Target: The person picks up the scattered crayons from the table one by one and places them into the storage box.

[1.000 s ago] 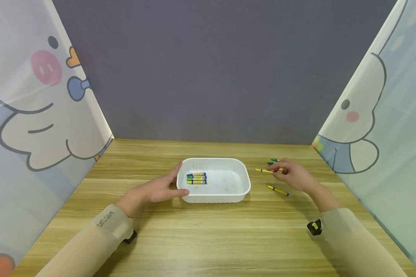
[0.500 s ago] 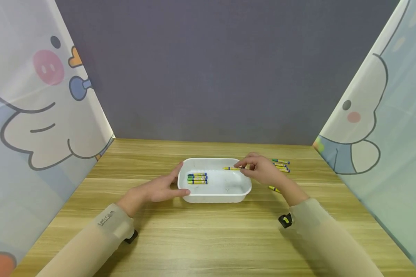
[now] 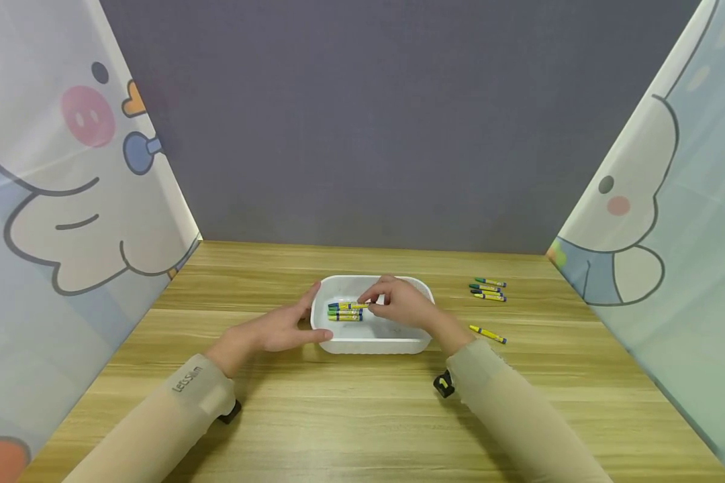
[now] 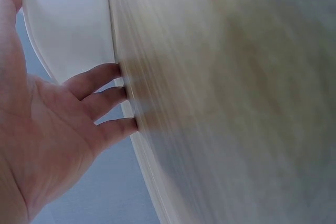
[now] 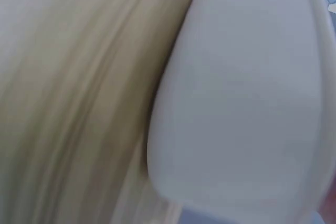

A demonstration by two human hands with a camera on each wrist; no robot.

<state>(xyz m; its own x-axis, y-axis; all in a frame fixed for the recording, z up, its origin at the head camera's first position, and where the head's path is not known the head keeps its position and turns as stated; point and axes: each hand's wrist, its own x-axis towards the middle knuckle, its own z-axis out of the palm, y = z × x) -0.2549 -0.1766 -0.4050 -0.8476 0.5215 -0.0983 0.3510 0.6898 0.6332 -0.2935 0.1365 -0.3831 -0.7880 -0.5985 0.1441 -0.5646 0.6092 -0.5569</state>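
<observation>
In the head view a white plastic tray (image 3: 374, 345) stands on the table, with several crayons (image 3: 346, 318) side by side in its left half. My right hand (image 3: 401, 303) reaches over the tray and pinches a yellow crayon (image 3: 358, 306) by its right end, just over the back of that row. Whether this crayon touches the others I cannot tell. My left hand (image 3: 280, 329) rests against the tray's left end, thumb at the near corner. In the left wrist view its spread fingers (image 4: 107, 100) touch the table beside the tray. The right wrist view mostly shows the tray wall (image 5: 236, 103).
To the right of the tray, several crayons (image 3: 488, 290) lie in a loose group on the wooden table (image 3: 338, 416). Nearer, a single yellow crayon (image 3: 488, 335) lies at a slant. A grey panel (image 3: 368, 134) closes the back, with printed cloths at both sides.
My right hand has taken the yellow crayon from the group on the right and carried it left, over the tray to the row. My left hand has stayed at the tray.
</observation>
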